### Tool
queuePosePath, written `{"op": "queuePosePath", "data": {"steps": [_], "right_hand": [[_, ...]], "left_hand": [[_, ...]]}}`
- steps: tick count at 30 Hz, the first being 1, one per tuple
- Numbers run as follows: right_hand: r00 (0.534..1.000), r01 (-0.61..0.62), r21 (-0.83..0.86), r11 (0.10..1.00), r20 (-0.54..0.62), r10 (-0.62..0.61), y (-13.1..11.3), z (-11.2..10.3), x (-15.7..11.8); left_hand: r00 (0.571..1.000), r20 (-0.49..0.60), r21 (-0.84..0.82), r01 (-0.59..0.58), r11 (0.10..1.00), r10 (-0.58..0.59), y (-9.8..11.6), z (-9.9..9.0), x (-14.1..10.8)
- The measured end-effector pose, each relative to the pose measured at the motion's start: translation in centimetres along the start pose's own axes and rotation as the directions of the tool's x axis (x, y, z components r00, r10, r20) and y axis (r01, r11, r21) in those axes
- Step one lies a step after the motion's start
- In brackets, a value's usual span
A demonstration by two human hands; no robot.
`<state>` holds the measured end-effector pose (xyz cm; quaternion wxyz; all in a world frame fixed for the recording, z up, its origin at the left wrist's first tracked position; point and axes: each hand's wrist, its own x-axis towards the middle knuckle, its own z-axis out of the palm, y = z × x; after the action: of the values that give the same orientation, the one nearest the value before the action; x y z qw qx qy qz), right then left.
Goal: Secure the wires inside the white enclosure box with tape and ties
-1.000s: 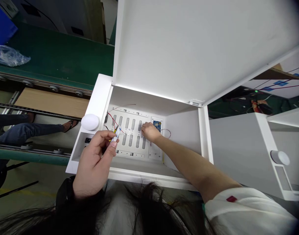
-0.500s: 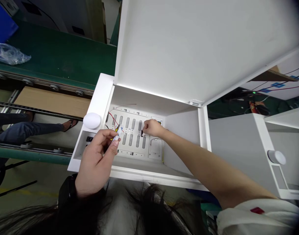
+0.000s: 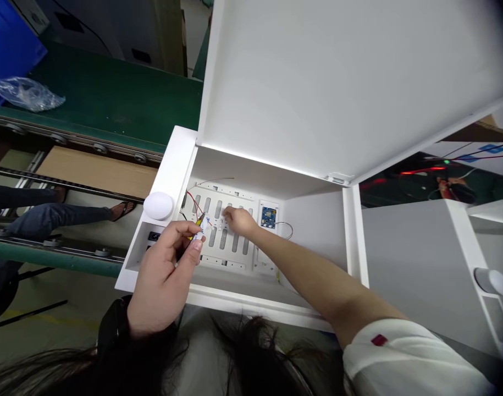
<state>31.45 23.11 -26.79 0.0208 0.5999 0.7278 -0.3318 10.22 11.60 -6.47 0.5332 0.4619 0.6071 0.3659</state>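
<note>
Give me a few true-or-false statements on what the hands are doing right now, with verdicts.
1. The right hand is over the slotted white panel. True.
2. The left hand grips the blue circuit board. False: it pinches a small white part with wires, and the board sits beyond the right hand, untouched.
3. The cabinet's white door stands open. True.
4. A clear plastic bag lies inside the cabinet. False: it lies on the green conveyor belt.

Bright, even light; fisheye bending and dark blur at edges.
</note>
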Motion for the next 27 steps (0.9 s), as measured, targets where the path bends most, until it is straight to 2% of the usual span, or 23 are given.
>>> {"op": "queuePosePath", "data": {"steps": [5,15,27], "right_hand": [[1.0,0.012,-0.114,0.993,0.015,-0.01,-0.1,1.4,0.2],[0.999,-0.004,-0.2,0.98,0.051,0.015,-1.1,1.6,-0.1],[0.998,0.034,-0.296,0.954,0.052,-0.02,-1.0,2.1,0.1]], "left_hand": [[1.0,-0.01,0.003,0.004,1.0,-0.004,0.1,0.0,-0.2],[1.0,-0.001,0.013,0.004,1.0,-0.004,0.1,-0.1,0.0],[1.0,0.007,0.011,0.009,1.0,-0.009,0.3,-0.1,0.0]]}}
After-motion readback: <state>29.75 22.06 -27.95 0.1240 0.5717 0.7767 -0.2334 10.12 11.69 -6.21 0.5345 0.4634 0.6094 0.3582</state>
